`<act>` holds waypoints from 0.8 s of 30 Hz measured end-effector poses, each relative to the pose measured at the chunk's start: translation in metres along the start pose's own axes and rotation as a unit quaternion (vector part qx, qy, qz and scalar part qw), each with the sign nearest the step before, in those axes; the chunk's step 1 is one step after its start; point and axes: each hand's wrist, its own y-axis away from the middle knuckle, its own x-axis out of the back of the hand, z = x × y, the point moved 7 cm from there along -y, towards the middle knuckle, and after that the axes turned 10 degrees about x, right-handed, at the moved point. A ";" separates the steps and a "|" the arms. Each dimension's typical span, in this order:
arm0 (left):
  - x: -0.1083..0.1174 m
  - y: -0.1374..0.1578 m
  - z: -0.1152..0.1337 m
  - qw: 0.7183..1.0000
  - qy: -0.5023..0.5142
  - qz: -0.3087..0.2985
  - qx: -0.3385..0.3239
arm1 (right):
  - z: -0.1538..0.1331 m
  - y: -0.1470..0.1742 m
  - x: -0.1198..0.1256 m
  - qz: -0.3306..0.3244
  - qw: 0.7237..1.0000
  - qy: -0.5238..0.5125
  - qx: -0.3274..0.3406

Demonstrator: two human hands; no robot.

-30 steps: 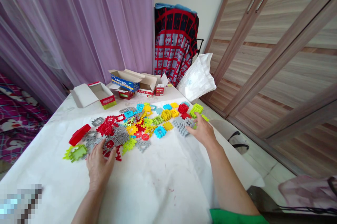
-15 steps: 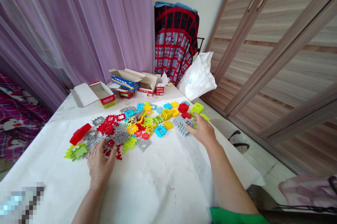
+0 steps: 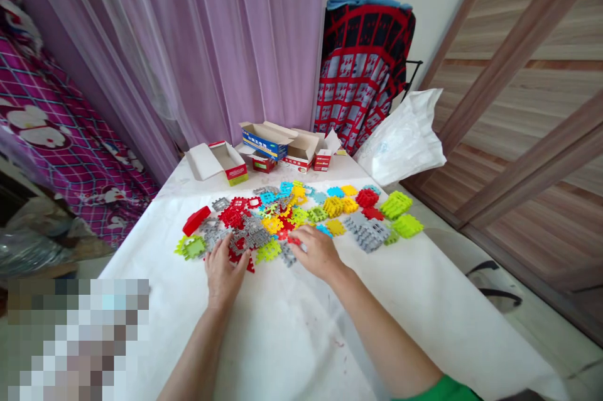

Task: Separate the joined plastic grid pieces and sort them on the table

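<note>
Interlocking plastic building pieces lie across the white-covered table in red, grey, yellow, blue and lime. My left hand (image 3: 225, 272) rests at the near left of the pile, thumb and fingers apart, by grey pieces (image 3: 254, 232) and dark red pieces (image 3: 234, 217). Over the pile's near middle is my right hand (image 3: 319, 253), its fingertips at a small red piece (image 3: 294, 240) and a grey piece (image 3: 287, 255). Its thumb and fingers look parted; the fingers partly cover what lies under them. To its right sits a stack of grey pieces (image 3: 370, 234).
Lime stacks (image 3: 396, 205), a red stack (image 3: 367, 198) and yellow pieces (image 3: 333, 206) lie at the right. A red block-like object (image 3: 196, 221) is at the left. Open cardboard boxes (image 3: 264, 140) stand behind, with a white bag (image 3: 400, 137) at the far right corner.
My right hand has moved left from the grey stack to the middle of the pile. The left hand stays by the grey and red pieces. The view has turned left.
</note>
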 end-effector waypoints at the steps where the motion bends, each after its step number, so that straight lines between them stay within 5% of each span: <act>1: 0.000 0.000 0.000 1.000 0.005 -0.002 -0.001 | -0.005 -0.007 -0.012 -0.011 1.000 -0.010 0.007; 8: 0.004 0.002 0.004 0.999 0.033 0.004 -0.014 | -0.022 -0.034 -0.052 -0.011 0.998 0.003 0.054; 14: 0.007 0.005 0.013 1.000 0.020 -0.004 -0.022 | -0.016 -0.030 -0.042 0.032 0.999 -0.019 0.034; 19: 0.012 0.004 0.012 1.000 0.019 -0.022 0.007 | 0.003 -0.021 -0.024 0.129 0.989 -0.073 -0.025; 21: 0.013 0.004 0.011 0.999 0.022 -0.028 0.014 | 0.016 -0.018 -0.026 0.156 0.967 -0.177 -0.096; 24: 0.012 0.005 0.012 1.000 0.015 -0.027 0.003 | 0.028 -0.013 -0.042 0.159 0.881 -0.387 -0.223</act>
